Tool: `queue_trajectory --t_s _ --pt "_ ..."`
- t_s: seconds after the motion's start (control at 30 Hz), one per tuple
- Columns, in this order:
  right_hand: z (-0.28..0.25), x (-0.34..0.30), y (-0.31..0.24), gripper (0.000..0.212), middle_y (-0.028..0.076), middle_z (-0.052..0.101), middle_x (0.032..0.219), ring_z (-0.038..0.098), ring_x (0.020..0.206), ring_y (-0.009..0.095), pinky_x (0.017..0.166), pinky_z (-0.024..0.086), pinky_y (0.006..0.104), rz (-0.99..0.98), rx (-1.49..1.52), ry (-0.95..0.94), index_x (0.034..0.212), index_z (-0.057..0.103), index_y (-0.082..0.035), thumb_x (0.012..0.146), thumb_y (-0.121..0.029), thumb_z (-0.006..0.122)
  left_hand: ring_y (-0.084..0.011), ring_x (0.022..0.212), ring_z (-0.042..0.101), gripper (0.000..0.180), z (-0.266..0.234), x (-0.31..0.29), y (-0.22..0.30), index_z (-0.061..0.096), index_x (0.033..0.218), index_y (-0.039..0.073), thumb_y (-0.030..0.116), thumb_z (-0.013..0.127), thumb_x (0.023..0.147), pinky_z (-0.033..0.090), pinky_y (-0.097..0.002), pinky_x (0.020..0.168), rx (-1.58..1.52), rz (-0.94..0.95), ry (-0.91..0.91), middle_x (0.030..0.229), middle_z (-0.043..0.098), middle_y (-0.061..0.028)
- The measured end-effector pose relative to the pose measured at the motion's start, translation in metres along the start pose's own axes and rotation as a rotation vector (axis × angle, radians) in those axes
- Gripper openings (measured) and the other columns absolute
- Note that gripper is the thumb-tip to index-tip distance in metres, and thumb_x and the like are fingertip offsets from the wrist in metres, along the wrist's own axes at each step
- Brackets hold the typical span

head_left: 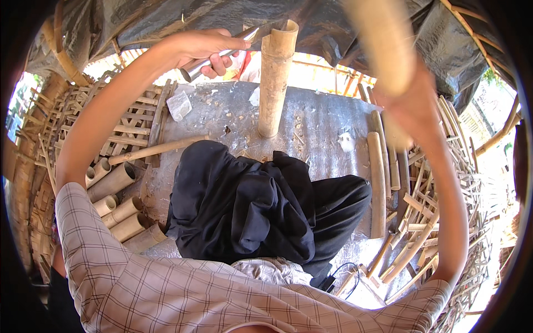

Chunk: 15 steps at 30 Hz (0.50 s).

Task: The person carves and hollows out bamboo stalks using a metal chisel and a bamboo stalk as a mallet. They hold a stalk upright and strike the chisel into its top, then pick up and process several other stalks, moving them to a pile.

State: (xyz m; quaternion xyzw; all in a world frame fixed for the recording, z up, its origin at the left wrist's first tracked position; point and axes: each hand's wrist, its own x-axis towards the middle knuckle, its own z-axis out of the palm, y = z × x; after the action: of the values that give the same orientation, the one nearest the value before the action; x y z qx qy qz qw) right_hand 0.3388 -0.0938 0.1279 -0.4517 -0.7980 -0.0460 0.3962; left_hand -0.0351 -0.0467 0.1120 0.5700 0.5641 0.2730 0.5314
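Note:
A split-topped bamboo piece (273, 83) stands upright on the grey sheet in front of my crossed legs. My left hand (214, 49) is closed around the metal handle of a knife (194, 69). The blade reaches right to the top end of the bamboo; whether it has entered the wood I cannot make out. Raised at the right, my right hand (408, 102) is wrapped round a thick pale wooden club (383, 44). Motion blurs both club and hand. The club's upper end leaves the picture at the top, apart from the bamboo.
Cut bamboo tubes (125, 211) lie in a pile at my left, near a bamboo stick (161, 149). Long bamboo lengths (377, 183) and many split strips (416, 238) lie at my right. A dark plastic sheet (166, 19) hangs low overhead.

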Motion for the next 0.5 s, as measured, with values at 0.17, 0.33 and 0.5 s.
queue_trajectory --t_s 0.17,0.33,0.5 --pt "0.025 -0.035 0.043 0.083 0.029 0.063 0.127 0.064 0.116 0.042 0.102 0.049 0.0438 0.062 -0.246 -0.42 0.144 0.05 0.0 0.069 -0.016 0.082 -0.0006 0.049 0.04 0.038 -0.004 0.009 -0.022 0.039 0.107 0.008 0.029 0.069 0.097 0.029 -0.0214 0.035 -0.005 -0.068 0.018 0.081 0.048 -0.0024" --pt "-0.016 -0.002 0.007 0.067 0.028 0.071 0.108 0.07 0.1 0.041 0.092 0.054 0.0446 0.054 -0.19 -0.397 0.131 0.061 0.001 0.067 -0.011 0.078 -0.0002 0.048 0.04 0.036 -0.011 0.006 -0.028 0.041 0.106 0.009 0.03 0.069 0.098 0.028 -0.021 0.035 -0.013 -0.087 0.021 0.081 0.048 -0.0019" --pt "-0.084 0.017 -0.025 0.058 0.017 0.073 0.096 0.07 0.085 0.03 0.081 0.055 0.0394 0.002 -0.195 -0.047 0.123 0.063 0.001 0.07 -0.012 0.08 0.0005 0.049 0.039 0.03 0.003 0.026 -0.017 0.045 0.102 0.01 0.031 0.066 0.1 0.026 -0.02 0.035 -0.239 -0.015 -0.232 0.079 0.047 -0.0008"
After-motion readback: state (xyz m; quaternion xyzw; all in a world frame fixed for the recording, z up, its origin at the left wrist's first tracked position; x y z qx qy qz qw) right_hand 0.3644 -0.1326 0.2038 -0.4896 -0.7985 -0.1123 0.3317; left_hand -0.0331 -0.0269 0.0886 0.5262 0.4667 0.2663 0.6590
